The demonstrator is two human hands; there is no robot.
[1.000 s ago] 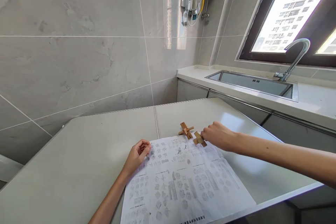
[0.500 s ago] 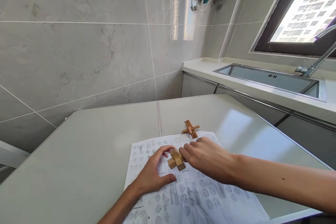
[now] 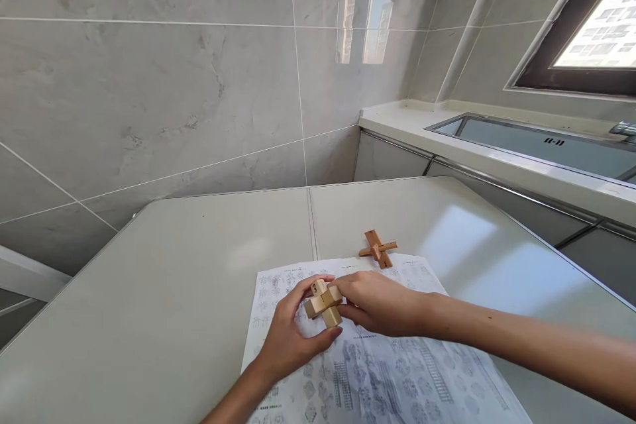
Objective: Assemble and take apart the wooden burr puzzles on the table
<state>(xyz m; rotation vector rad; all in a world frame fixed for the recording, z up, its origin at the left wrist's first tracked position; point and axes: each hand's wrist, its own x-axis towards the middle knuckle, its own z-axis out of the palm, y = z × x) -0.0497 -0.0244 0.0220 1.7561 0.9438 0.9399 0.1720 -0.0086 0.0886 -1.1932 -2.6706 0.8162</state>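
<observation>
A light wooden burr puzzle, with a dark number 3 on its upper block, is held above the printed sheet. My left hand curves round its left side, thumb at the lower block and forefinger along the top. With fingers bent, my right hand grips the right-hand block; some fingertips are hidden behind it. A second, reddish-brown burr puzzle lies by the sheet's far edge, apart from both hands.
The sheet with small diagrams lies on a pale table with a seam down its middle. Behind stands a grey tiled wall. To the right are a counter with a sink and a window.
The light puzzle has been turned, so the number 3 now shows. My left thumb has closed in on its lower block, and my right hand has shifted its grip. The camera view has shifted.
</observation>
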